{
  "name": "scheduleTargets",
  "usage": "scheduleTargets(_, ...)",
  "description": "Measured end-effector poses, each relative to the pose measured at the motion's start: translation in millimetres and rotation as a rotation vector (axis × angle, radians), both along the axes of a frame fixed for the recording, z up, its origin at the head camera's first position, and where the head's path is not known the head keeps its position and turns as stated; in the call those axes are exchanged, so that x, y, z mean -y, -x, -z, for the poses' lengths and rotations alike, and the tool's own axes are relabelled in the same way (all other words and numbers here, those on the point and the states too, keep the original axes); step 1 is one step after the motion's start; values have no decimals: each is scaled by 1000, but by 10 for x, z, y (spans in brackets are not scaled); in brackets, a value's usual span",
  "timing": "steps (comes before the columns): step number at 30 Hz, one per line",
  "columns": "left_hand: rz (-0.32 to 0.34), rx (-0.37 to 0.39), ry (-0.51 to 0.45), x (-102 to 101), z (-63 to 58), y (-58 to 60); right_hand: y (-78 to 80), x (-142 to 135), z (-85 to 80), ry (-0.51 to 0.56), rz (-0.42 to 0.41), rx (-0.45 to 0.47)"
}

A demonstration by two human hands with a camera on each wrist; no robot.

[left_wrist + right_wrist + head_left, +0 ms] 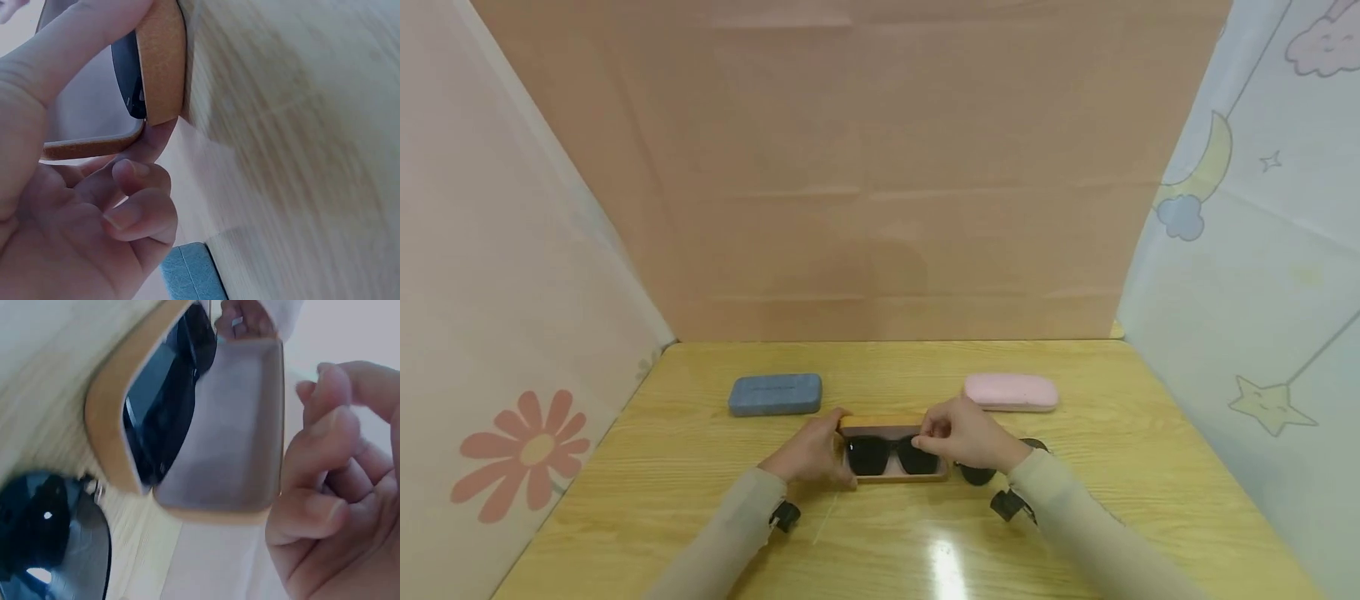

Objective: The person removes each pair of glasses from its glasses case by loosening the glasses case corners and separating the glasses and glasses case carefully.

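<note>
Tan case (891, 480): open, on the bench (887, 371), its long near wall facing the person. Landmark for this entry.

Black sunglasses (867, 457): one pair, inside the tan case, lenses toward the near wall.

Edges: the bench's rear edge lies well behind the tan case, against a brown backdrop (880, 167); a flowered panel (520, 333) stands well left of the case, a moon-and-star panel (1262, 275) well right.

Open room: bare wood in front of the tan case, between the forearms; more behind it, between a blue case (775, 395), left and rear, and a pink case (1011, 392), right and rear.

Second sunglasses (976, 477): dark lenses, just right of the tan case, partly hidden by the right wrist.

Left hand (811, 450): grips the tan case's left end, thumb at the near wall, a finger under the corner, other fingers curled.

Right hand (972, 435): over the tan case's right end, fingers curled in, holding nothing; contact with the case's rim cannot be told.
</note>
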State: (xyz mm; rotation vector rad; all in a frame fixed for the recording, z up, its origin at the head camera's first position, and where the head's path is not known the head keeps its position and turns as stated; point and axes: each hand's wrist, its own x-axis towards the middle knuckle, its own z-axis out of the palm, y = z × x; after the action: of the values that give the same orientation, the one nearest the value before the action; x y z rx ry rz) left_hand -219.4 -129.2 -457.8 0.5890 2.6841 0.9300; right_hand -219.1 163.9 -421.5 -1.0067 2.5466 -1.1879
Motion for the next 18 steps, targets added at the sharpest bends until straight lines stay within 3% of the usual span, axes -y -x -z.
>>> scheduleTargets(4,-9,-11,24,-12,-26,8,-49,92,-24,-74,-70,-59)
scheduleTargets(8,-26,-11,30,2,-83,22,-50,210,-28,-186,-30,-201)
scheduleTargets(18,6,7,19,-23,-34,31,-122,346,121,-404,57,-262)
